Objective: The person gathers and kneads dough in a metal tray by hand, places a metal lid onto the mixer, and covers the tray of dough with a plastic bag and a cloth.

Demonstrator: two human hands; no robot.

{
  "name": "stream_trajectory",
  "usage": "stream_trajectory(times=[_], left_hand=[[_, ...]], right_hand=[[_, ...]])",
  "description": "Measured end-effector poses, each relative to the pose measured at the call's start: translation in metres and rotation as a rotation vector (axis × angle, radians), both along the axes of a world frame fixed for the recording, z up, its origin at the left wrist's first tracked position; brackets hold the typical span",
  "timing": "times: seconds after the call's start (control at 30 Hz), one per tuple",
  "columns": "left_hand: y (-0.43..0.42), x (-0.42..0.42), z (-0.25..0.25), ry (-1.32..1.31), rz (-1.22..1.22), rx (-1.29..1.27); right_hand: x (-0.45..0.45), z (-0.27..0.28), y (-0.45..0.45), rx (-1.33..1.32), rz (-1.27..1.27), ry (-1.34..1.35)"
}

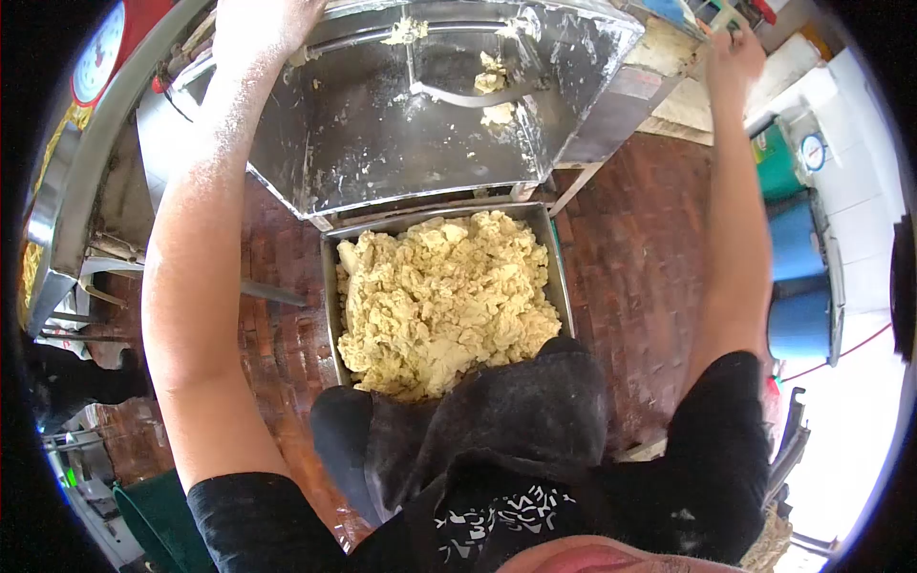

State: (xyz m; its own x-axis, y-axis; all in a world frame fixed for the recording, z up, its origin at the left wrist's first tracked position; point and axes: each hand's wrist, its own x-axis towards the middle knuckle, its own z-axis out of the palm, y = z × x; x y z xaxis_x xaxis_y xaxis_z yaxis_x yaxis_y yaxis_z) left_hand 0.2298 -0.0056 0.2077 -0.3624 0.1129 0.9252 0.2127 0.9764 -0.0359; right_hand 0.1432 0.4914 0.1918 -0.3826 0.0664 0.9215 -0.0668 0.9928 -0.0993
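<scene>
My left hand is at the top edge, dusted with flour, over the left rim of a metal mixing trough; its fingers are cut off by the frame. My right hand is raised at the upper right, beside a flat pale green item; its fingers are blurred. Bits of dough cling to the trough and its curved mixing bar. Below the trough, a rectangular metal bin holds a heap of crumbly yellow dough, close to my legs.
Blue buckets and a green container line the right wall. A metal-edged table and a red dial scale are at the left. A dark green bin stands lower left on the brick floor.
</scene>
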Motion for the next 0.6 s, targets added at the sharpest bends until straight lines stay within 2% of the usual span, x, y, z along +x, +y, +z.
stream_trajectory(times=[0.03,0.07,0.1,0.13,0.17,0.2,0.23,0.27,0.33,0.43,0.47,0.57,0.6], left_hand=[[0.0,-0.001,0.0,0.003,0.012,-0.004],[0.0,-0.002,-0.001,-0.001,0.022,-0.011],[0.002,0.0,-0.001,-0.012,0.031,-0.005],[0.005,0.002,0.0,-0.023,0.037,-0.004],[0.008,0.003,0.001,-0.034,0.039,-0.002],[0.01,0.001,0.001,-0.039,0.049,0.01],[0.009,0.0,0.0,-0.048,0.062,0.021],[0.007,0.0,-0.001,-0.059,0.077,0.033],[0.008,0.002,-0.002,-0.046,0.074,0.028],[0.011,0.005,-0.002,-0.032,0.064,0.057],[0.011,0.004,-0.003,-0.028,0.063,0.072],[0.006,-0.006,-0.01,0.034,0.126,0.06],[0.01,-0.003,-0.011,-0.018,0.174,0.108]], right_hand=[[0.013,-0.019,0.0,-0.119,0.2,0.196],[0.069,-0.042,-0.044,-0.303,0.351,0.276],[0.098,-0.076,-0.06,-0.24,0.303,0.254],[0.123,-0.116,-0.089,-0.31,0.539,0.241],[0.14,-0.152,-0.112,-0.249,0.748,0.167],[0.156,-0.179,-0.136,-0.143,0.767,-0.005],[0.151,-0.226,-0.163,-0.192,0.839,-0.085],[0.149,-0.245,-0.186,-0.193,0.818,-0.319],[0.097,-0.283,-0.218,-0.033,0.762,-0.314],[0.001,-0.298,-0.248,-0.023,0.475,-0.49],[-0.039,-0.307,-0.249,0.078,0.375,-0.456],[-0.132,-0.324,-0.244,0.322,0.167,-0.6],[-0.16,-0.328,-0.238,0.432,0.096,-0.659]])
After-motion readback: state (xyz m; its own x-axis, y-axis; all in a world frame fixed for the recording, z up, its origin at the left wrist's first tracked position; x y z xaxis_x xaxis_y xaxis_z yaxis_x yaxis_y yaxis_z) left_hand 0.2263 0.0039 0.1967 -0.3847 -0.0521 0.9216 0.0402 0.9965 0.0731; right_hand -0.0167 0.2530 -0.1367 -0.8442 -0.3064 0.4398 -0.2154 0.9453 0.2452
